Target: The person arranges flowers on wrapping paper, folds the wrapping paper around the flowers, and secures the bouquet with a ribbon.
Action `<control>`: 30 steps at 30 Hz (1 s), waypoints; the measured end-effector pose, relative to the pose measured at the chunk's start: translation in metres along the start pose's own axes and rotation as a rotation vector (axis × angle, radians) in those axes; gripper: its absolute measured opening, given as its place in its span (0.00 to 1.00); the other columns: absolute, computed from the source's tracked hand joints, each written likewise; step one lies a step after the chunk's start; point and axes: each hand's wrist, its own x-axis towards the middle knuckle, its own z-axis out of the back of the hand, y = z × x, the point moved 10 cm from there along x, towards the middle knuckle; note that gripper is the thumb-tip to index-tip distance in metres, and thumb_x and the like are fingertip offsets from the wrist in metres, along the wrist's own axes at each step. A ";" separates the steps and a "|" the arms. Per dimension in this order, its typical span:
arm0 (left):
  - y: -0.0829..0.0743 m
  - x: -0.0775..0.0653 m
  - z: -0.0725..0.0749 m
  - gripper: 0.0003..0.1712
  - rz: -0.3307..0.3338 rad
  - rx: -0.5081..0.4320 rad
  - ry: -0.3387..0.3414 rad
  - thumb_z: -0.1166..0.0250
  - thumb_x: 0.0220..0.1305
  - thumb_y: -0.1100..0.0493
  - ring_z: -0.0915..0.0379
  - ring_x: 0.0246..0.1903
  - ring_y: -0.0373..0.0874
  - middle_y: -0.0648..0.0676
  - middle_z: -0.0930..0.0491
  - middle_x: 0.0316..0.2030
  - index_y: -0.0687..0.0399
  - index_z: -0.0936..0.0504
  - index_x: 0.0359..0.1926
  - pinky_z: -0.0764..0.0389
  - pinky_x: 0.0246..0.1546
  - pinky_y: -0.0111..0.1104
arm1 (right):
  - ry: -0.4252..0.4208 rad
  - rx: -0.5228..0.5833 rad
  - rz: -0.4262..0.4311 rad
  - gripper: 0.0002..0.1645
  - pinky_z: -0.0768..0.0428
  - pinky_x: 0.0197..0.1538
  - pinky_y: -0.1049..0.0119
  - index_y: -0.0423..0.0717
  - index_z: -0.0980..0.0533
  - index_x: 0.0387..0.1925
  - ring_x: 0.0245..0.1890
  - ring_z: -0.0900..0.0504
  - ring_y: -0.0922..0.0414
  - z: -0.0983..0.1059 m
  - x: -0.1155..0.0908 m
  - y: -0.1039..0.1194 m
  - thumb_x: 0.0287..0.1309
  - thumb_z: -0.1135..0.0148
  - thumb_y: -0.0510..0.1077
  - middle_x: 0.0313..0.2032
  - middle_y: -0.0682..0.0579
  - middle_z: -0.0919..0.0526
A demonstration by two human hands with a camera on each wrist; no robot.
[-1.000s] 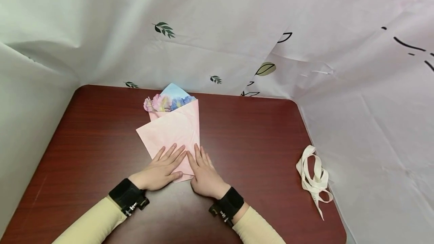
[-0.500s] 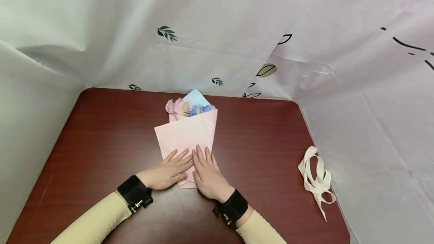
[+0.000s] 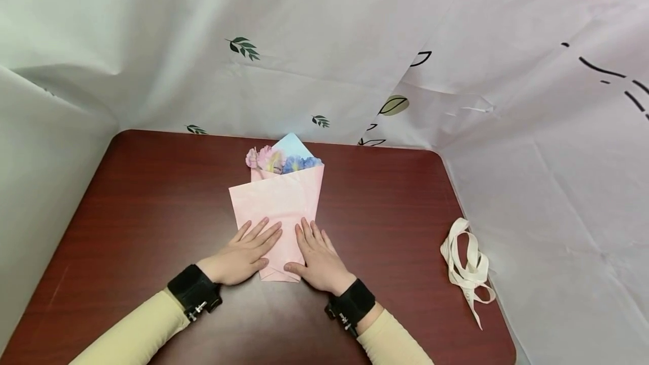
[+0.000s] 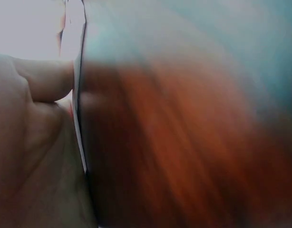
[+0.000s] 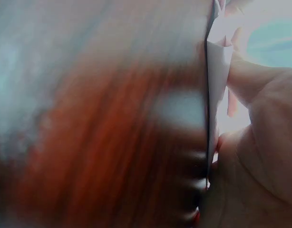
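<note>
A pink paper wrap (image 3: pixel 274 201) lies folded on the table, with its narrow end toward me. Pink flowers (image 3: pixel 267 157) and blue flowers (image 3: pixel 299 164) show at its far opening, in front of a pale blue paper corner (image 3: pixel 292 145). My left hand (image 3: pixel 243 253) rests flat on the wrap's lower left side, fingers straight and spread. On the lower right side my right hand (image 3: pixel 319 257) presses with straight fingers, its thumb across the paper near the bottom fold. Both wrist views show the paper edge-on under the palm.
A loose bundle of cream ribbon (image 3: pixel 469 263) lies near the right edge of the dark red wooden table (image 3: pixel 385 213). White curtains (image 3: pixel 304 44) with leaf prints hang behind and along both sides of the table.
The wrap with its flowers has shifted right and turned more upright, its right side folded narrower. My right hand has moved slightly right, now apart from the left.
</note>
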 end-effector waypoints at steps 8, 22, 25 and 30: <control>-0.027 0.021 -0.006 0.45 -0.032 0.136 -0.023 0.42 0.63 0.54 0.59 0.78 0.58 0.62 0.50 0.79 0.65 0.46 0.78 0.58 0.74 0.58 | 0.004 -0.029 -0.009 0.54 0.57 0.77 0.46 0.47 0.56 0.81 0.80 0.67 0.51 0.004 0.001 0.005 0.69 0.53 0.73 0.81 0.50 0.65; -0.030 0.019 -0.023 0.35 -0.074 -0.094 0.131 0.45 0.72 0.55 0.64 0.78 0.64 0.63 0.53 0.79 0.50 0.39 0.77 0.60 0.71 0.63 | 0.082 -0.375 0.293 0.38 0.57 0.75 0.38 0.69 0.56 0.81 0.80 0.62 0.48 0.038 0.034 -0.066 0.76 0.64 0.68 0.80 0.66 0.58; -0.029 0.018 -0.024 0.34 -0.080 -0.123 0.126 0.45 0.73 0.56 0.65 0.78 0.63 0.63 0.54 0.79 0.49 0.39 0.78 0.62 0.71 0.63 | 0.084 -0.368 0.320 0.37 0.57 0.75 0.37 0.71 0.57 0.80 0.80 0.61 0.49 0.048 0.049 -0.081 0.77 0.66 0.68 0.80 0.67 0.58; -0.023 0.019 -0.032 0.35 -0.077 -0.089 0.109 0.47 0.74 0.52 0.68 0.79 0.59 0.58 0.57 0.80 0.43 0.41 0.79 0.64 0.72 0.60 | 0.059 -0.354 0.279 0.37 0.57 0.75 0.38 0.69 0.56 0.81 0.80 0.61 0.51 0.067 0.074 -0.107 0.77 0.67 0.68 0.80 0.65 0.57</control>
